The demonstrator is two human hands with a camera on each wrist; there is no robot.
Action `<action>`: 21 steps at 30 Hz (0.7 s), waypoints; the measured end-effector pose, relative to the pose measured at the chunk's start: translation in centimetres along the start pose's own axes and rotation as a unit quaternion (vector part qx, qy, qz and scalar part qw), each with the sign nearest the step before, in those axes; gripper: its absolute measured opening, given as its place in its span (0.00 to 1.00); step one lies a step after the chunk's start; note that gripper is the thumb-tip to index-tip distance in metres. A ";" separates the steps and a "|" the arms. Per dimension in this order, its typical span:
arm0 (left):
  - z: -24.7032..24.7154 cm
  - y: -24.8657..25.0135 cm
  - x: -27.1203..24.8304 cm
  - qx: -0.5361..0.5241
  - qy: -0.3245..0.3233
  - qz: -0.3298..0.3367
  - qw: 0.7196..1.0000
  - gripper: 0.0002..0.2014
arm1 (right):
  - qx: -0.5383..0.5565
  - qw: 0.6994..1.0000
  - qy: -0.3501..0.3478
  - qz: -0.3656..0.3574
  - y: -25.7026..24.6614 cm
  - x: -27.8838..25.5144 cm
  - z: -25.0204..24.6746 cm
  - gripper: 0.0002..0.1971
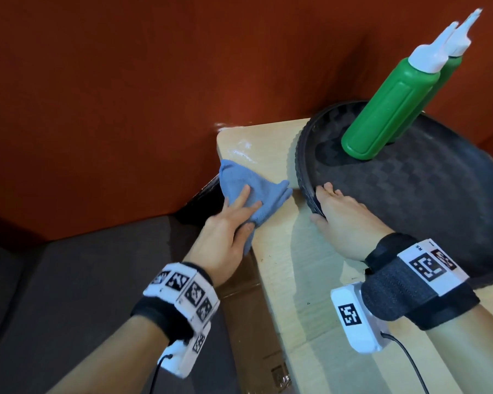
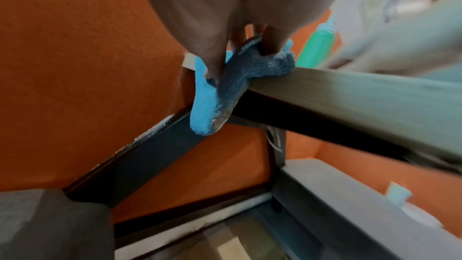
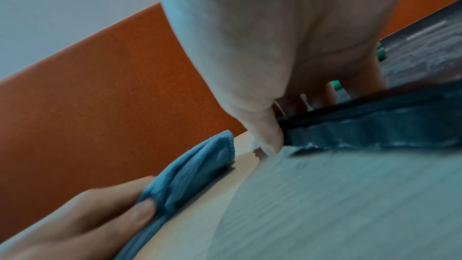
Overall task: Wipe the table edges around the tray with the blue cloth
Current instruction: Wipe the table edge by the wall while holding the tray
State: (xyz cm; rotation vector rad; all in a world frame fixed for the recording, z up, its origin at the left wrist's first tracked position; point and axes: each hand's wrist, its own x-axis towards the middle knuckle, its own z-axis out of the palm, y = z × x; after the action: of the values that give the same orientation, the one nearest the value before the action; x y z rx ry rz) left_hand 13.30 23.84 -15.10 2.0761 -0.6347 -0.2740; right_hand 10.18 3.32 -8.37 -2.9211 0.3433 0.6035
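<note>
A crumpled blue cloth (image 1: 251,191) lies over the left edge of the light wooden table (image 1: 291,268), near its far corner. My left hand (image 1: 234,223) holds the cloth, fingers on top and thumb below the edge; the left wrist view shows the blue cloth (image 2: 212,94) draped down over the table side. A round black tray (image 1: 427,194) sits on the table to the right. My right hand (image 1: 336,214) grips the tray's near left rim, fingers inside and thumb outside. In the right wrist view the thumb presses the tray rim (image 3: 362,131), with the cloth (image 3: 195,167) beside it.
Two green squeeze bottles (image 1: 390,106) with white nozzles stand on the tray's far part. An orange wall (image 1: 125,95) runs close behind and left of the table. A grey seat (image 1: 54,294) lies below at the left. A dark table frame (image 2: 155,155) shows underneath.
</note>
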 end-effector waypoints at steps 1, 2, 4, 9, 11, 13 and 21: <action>0.4 0.0 -1.1 -0.004 -0.001 0.018 1.000 0.21 | 0.000 1.000 -0.003 0.000 0.1 0.1 0.0 0.25; 0.8 0.0 -2.1 -0.010 -0.006 0.034 0.999 0.21 | -0.002 1.000 -0.005 0.000 0.1 0.1 0.0 0.25; 1.4 0.3 -3.3 -0.016 -0.021 0.039 0.999 0.21 | -0.005 1.000 -0.007 0.004 0.1 0.2 0.1 0.24; 0.2 0.0 0.1 0.042 -0.017 0.001 0.999 0.21 | -0.009 1.000 -0.007 0.008 -0.2 0.3 0.1 0.25; -0.6 -0.3 1.8 0.050 -0.014 -0.018 0.998 0.22 | -0.012 1.000 -0.006 0.008 -0.1 0.2 0.1 0.25; -0.8 -0.3 2.5 0.044 -0.011 -0.034 0.998 0.22 | -0.017 1.000 -0.004 0.007 -0.1 0.2 0.1 0.24; 2.6 0.6 -4.6 -0.023 -0.001 0.026 0.999 0.21 | -0.019 1.000 -0.007 0.003 -0.1 0.0 0.1 0.25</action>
State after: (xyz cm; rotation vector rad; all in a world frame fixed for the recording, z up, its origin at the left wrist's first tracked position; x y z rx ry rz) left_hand 8.12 24.14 -16.29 2.0124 -0.6754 -0.2591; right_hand 10.20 3.46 -8.41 -2.9519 0.3433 0.6382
